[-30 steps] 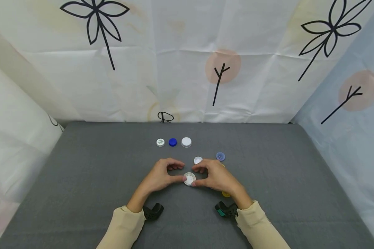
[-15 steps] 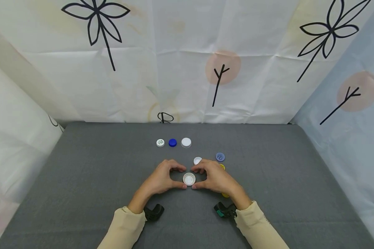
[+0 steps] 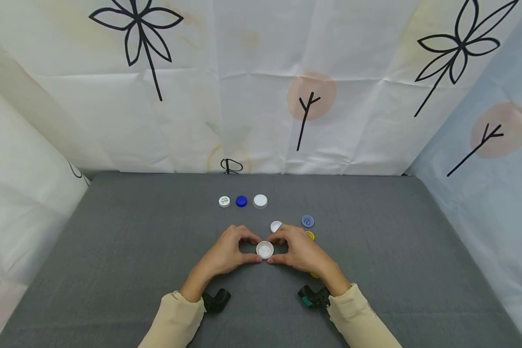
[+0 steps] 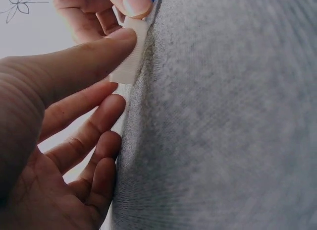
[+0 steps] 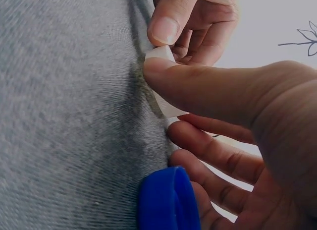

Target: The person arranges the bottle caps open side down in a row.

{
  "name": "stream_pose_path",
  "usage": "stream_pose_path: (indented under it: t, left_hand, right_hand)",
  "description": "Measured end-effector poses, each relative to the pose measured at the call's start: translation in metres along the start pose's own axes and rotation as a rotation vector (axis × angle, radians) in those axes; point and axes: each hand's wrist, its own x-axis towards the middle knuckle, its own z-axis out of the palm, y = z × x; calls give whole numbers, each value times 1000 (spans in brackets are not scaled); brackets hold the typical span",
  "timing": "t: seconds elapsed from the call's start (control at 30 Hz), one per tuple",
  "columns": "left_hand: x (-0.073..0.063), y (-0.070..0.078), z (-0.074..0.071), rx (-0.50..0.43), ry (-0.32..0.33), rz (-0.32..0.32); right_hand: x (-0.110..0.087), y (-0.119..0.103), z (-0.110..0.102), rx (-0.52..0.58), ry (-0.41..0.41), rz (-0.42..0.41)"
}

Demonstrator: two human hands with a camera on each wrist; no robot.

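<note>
A white bottle cap [image 3: 265,250] lies on the grey cloth, its hollow side up, between the two hands. My left hand [image 3: 231,251] pinches its left side, thumb at the near edge and index finger at the far edge. Mirroring it, my right hand [image 3: 302,249] pinches the right side. The ridged wall of the cap [image 4: 128,59] shows under the left thumb in the left wrist view. Beside the lower fingers in the right wrist view stands a blue cap [image 5: 166,200]. Another white cap [image 3: 276,226] sits just beyond the right fingers, partly covered.
Farther back stand a white cap with print [image 3: 224,201], a dark blue cap [image 3: 241,201] and a larger white cap [image 3: 260,201]. A light blue cap [image 3: 307,221] lies right of them. Yellow caps [image 3: 310,235] are partly hidden by the right hand. Patterned cloth [image 3: 261,121] hangs behind.
A second ago the thumbs overlapped the white cap's near rim; they then drew off it. Both hands have since come slightly inward, with fingertips around its rim. The cap has barely moved.
</note>
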Motion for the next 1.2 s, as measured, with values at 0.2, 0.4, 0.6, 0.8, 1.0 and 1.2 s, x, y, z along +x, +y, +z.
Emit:
stream_pose_path:
  t: [0.2, 0.4, 0.6, 0.8, 1.0, 1.2]
  left_hand:
    - [-1, 3, -1, -114, 24, 15]
    - [-2, 11, -4, -168, 78, 21]
    - [-2, 21, -7, -202, 123, -2]
    - [-2, 24, -11, -306, 137, -26]
    - [4, 25, -16, -441, 136, -30]
    - [13, 32, -26, -513, 148, -31]
  right_hand:
    - [-2, -3, -6, 114, 27, 12]
    - [-3, -6, -13, 155, 73, 15]
    - [-3, -9, -18, 161, 136, -8]
    - [-3, -12, -20, 170, 194, -47]
    - [-2, -15, -23, 168, 251, -95]
    - [6, -21, -31, 179, 299, -95]
